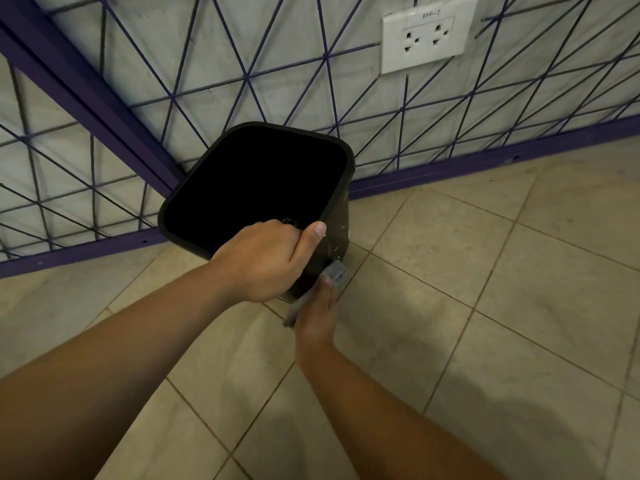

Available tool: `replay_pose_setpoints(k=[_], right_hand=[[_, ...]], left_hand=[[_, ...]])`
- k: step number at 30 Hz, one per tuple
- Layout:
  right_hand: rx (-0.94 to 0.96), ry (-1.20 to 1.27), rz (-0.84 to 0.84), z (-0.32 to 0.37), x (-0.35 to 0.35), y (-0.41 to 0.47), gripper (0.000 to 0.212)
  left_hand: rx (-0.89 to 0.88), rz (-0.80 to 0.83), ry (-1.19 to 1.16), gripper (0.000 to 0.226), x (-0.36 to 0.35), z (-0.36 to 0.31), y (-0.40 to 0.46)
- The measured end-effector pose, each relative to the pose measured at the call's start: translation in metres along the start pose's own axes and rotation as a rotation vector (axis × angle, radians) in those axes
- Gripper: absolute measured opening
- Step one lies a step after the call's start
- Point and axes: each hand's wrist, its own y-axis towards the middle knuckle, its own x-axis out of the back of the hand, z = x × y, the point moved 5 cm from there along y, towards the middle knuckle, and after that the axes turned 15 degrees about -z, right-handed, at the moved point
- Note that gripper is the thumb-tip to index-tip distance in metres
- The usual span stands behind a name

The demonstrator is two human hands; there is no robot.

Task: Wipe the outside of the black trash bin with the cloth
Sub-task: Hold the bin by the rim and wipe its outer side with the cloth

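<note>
Purple wire grid (104, 140) fills the upper left, standing against the wall; the black trash bin (256, 181) sits centre frame on the tiled floor (485, 306), tipped toward the camera; left hand (266, 261) has its fingers curled over the near rim, thumb up, probably to steady the bin and expose its side; just right and lower, the right hand (317, 317) grips the grey cloth (334, 271) and presses it on the outer wall, low down near the floor; white socket (427, 38) upper right.
</note>
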Motion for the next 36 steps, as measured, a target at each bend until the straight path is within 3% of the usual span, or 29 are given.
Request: replay_pose_setpoints(k=[2, 6, 11, 17, 20, 25, 28, 30, 33, 36], right_hand=[[-0.080, 0.006, -0.036, 0.007, 0.002, 0.012, 0.051], [-0.005, -0.021, -0.029, 0.001, -0.005, -0.006, 0.049], [-0.132, -0.038, -0.064, 0.006, 0.003, 0.006, 0.053], [-0.030, -0.012, 0.007, -0.007, 0.000, -0.012, 0.040], [-0.067, -0.024, -0.030, 0.004, 0.001, 0.008, 0.049], [0.232, -0.005, 0.042, -0.008, -0.001, -0.023, 0.045], [0.087, -0.047, -0.019, 0.002, 0.004, 0.002, 0.046], [0.019, -0.004, -0.034, 0.008, 0.004, 0.000, 0.039], [0.190, 0.133, -0.044, 0.007, -0.002, -0.037, 0.039], [0.271, 0.378, 0.062, 0.019, -0.014, -0.045, 0.043]], left_hand=[[-0.001, -0.018, 0.016, 0.072, -0.001, -0.001, 0.000], [-0.017, -0.045, 0.057, 0.072, -0.001, -0.002, 0.001], [-0.003, -0.046, 0.077, 0.072, -0.003, -0.006, 0.000], [-0.004, -0.029, 0.023, 0.071, 0.000, -0.004, 0.003], [0.011, -0.029, 0.002, 0.072, 0.000, -0.004, 0.002], [0.034, -0.050, -0.025, 0.073, 0.004, -0.004, 0.002], [0.062, -0.038, -0.033, 0.075, 0.004, -0.004, 0.002], [0.071, -0.053, -0.017, 0.075, 0.003, -0.003, 0.002], [0.076, -0.082, 0.000, 0.074, 0.003, -0.002, 0.003], [0.101, -0.067, -0.003, 0.074, 0.003, 0.001, 0.004]])
